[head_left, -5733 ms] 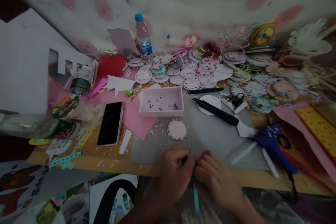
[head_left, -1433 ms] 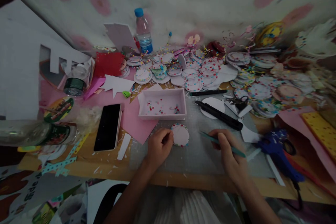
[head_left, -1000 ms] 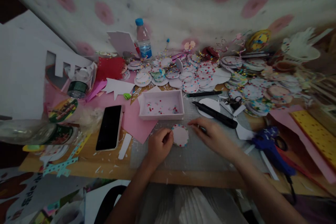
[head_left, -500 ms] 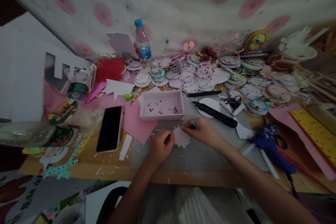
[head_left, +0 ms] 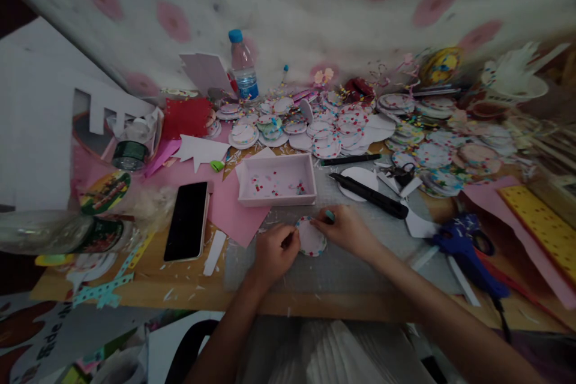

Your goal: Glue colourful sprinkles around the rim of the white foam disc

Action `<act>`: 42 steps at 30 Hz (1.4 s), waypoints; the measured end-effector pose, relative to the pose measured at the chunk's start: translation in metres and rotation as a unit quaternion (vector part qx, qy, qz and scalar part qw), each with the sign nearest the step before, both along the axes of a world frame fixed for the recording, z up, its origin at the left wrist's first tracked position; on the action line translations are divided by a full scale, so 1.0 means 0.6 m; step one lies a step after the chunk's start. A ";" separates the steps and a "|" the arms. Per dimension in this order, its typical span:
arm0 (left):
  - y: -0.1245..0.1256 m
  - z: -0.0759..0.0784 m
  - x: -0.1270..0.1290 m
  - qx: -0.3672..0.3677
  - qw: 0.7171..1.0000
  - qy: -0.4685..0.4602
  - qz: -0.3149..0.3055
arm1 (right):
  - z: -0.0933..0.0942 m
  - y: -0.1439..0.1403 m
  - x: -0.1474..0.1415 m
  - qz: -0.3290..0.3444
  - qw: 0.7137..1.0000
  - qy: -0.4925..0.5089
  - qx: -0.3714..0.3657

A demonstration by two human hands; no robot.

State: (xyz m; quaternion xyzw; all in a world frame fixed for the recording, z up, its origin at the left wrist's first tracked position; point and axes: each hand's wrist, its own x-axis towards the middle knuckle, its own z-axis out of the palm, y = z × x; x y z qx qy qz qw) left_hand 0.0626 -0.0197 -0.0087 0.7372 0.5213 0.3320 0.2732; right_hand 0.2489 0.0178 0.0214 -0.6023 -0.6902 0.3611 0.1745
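Note:
My left hand (head_left: 275, 252) pinches the left edge of a small round paper disc (head_left: 311, 237) with a border of coloured dots. The disc lies low over a grey cutting mat (head_left: 355, 270). At its upper right edge are the closed fingers of my right hand (head_left: 344, 227). A small teal-ended thing (head_left: 330, 215) pokes out of these fingers; its kind cannot be made out. Just beyond my hands stands a shallow pale pink box (head_left: 276, 197) with small coloured bits scattered in it.
A black utility knife (head_left: 371, 195) lies partly over a white disc (head_left: 359, 177), near a dark pen (head_left: 351, 161). Many decorated discs (head_left: 326, 145) are heaped behind. A phone (head_left: 186, 221) lies left, a blue glue gun (head_left: 470, 252) right. A water bottle (head_left: 244, 69) stands at the back.
The right hand's fingers have shifted slightly left along the disc's upper edge. The left hand keeps its pinch on the disc. The whole view has moved very slightly.

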 end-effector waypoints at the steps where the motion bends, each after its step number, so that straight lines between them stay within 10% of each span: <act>1: 0.000 0.001 0.000 -0.001 1.000 -0.003 0.000 | 0.001 -0.001 0.000 0.002 1.000 0.001 0.000; 9: 0.002 0.004 0.003 0.004 1.000 -0.020 0.014 | 0.028 -0.004 0.030 0.034 0.998 0.041 -0.019; 20: 0.031 0.061 -0.068 0.211 0.959 0.127 0.140 | 0.082 -0.001 0.130 -0.181 0.943 0.275 0.051; 35: 0.056 0.015 -0.069 0.252 0.943 0.213 0.051 | 0.141 0.083 0.033 0.024 0.969 0.239 0.049; 42: 0.057 0.014 -0.073 0.260 0.944 0.197 0.042 | 0.077 0.153 -0.053 0.164 0.933 0.309 0.081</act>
